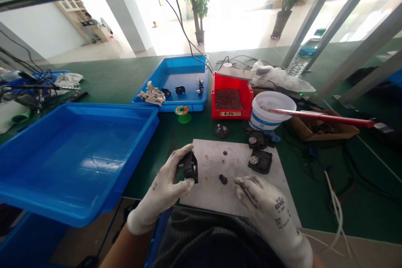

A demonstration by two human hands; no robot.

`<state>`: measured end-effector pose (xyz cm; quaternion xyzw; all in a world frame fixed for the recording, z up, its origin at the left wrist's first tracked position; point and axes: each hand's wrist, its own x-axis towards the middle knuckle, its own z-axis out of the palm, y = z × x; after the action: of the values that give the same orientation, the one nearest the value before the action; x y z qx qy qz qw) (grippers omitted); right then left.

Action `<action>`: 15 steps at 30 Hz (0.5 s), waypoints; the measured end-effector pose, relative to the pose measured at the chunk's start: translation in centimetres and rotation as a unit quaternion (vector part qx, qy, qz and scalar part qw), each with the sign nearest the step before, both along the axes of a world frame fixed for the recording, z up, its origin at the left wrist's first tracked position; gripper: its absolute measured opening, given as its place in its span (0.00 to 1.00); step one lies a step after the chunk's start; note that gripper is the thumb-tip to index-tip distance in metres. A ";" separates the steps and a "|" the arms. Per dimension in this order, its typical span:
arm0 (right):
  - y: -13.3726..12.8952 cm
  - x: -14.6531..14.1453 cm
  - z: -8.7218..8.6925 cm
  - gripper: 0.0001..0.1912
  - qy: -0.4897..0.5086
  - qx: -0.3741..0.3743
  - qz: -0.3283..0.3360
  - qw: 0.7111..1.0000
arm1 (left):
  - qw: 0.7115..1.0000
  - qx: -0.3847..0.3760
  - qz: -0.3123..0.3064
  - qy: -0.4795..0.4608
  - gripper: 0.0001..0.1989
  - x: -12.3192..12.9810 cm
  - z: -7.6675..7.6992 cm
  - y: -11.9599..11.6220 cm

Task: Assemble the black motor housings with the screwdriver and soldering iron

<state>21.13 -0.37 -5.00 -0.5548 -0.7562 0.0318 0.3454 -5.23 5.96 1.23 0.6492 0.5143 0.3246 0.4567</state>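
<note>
A green-topped table (326,213) runs across a bright room, with potted trees (196,8) beyond it. Over the near part of a pale board (207,199), the gloved left hand (163,184) has its grip closed on a small black plastic housing (190,167), whose inner side is turned away and hidden. The gloved right hand (266,205) hovers at the board's near right, its fingertips (240,184) drawn together; whether that grip holds something tiny is hard to make out. Small brass bits (207,157) and black pieces (222,179) lie between the hands. Two black square units (260,161) sit at the board's far right, near a dark toothed disc (221,131). Farther off stand a red bin (230,111) of dark granules, a white bucket (273,123), and two blue trays (94,106).
</note>
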 end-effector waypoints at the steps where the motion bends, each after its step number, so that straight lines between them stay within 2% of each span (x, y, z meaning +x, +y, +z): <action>1: 0.1 0.0 0.1 0.12 -0.001 0.002 0.004 1.000 | 1.000 -0.008 0.015 -0.023 0.38 -0.2 -0.2 -0.3; 6: 0.5 -0.4 0.4 0.13 -0.005 0.000 0.027 1.000 | 0.992 -0.067 0.028 -0.104 0.39 -0.9 -0.9 -1.6; 10: 0.7 -0.7 0.2 0.12 -0.009 0.005 0.024 1.000 | 0.992 -0.064 0.017 -0.112 0.39 -1.2 -0.9 -1.9; 12: 0.6 -0.8 0.1 0.12 -0.009 0.005 0.025 1.000 | 0.997 -0.028 0.007 -0.078 0.38 -1.2 -1.0 -1.8; 15: 0.5 -1.1 0.1 0.12 -0.012 0.005 0.029 1.000 | 0.996 0.071 -0.007 0.055 0.39 -0.4 -1.9 -1.6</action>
<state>20.07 0.08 -4.89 -0.5317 -0.7760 0.0317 0.3380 -5.63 4.41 -0.66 0.7004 0.5101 0.3204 0.3829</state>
